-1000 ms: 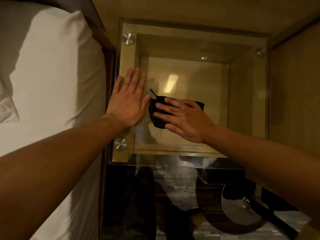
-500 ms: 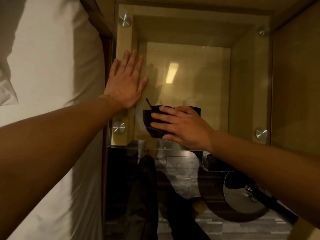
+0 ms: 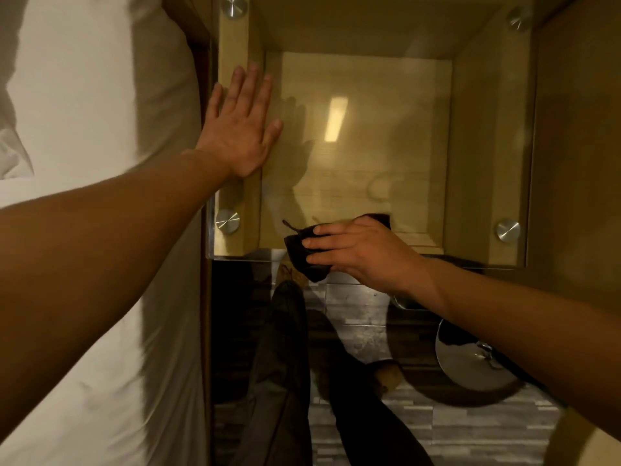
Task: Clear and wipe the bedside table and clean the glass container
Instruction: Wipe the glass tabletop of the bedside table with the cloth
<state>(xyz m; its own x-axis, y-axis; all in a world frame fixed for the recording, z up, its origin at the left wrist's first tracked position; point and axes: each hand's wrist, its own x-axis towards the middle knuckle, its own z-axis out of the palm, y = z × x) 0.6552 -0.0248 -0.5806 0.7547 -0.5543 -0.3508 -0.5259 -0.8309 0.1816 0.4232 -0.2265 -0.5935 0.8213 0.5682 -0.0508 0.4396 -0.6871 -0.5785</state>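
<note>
The bedside table [image 3: 487,156] has a glass top bolted on a pale wooden frame with round metal studs at its corners. My left hand [image 3: 240,129] lies flat and spread on the glass along its left side. My right hand [image 3: 356,250] presses a dark cloth [image 3: 304,260] against the near edge of the glass, and part of the cloth hangs past that edge. A faint ring mark [image 3: 383,190] shows on the glass just beyond the cloth. No glass container is in view.
A bed with white sheets [image 3: 100,95] runs along the left, touching the table's side. A wooden wall panel [image 3: 578,146] closes the right. Below the near edge are my dark-trousered legs [image 3: 285,364], a grey plank floor and a round shiny metal base [image 3: 470,364].
My right hand has dragged the cloth toward me, from the middle of the glass to its near edge. My left hand has stayed flat on the left side.
</note>
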